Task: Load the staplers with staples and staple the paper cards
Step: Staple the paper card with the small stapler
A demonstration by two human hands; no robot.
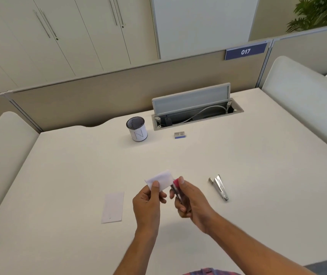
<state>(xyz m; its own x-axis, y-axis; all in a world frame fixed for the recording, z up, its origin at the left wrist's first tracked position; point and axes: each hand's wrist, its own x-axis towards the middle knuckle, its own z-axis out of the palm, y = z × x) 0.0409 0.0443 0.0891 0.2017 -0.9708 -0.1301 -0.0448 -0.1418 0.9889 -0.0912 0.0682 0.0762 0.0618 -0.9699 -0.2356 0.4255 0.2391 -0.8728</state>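
My left hand [148,197] pinched a paper card [161,179]; my right hand [190,199] gripped a pink stapler [176,187], apparently touching the card's edge.

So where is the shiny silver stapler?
In the head view, the silver stapler lies on the white desk, to the right of the right hand, which holds the pink stapler.

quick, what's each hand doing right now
Left hand: closed, pinching a white paper card.
Right hand: closed around a pink stapler, its nose at the card's edge.
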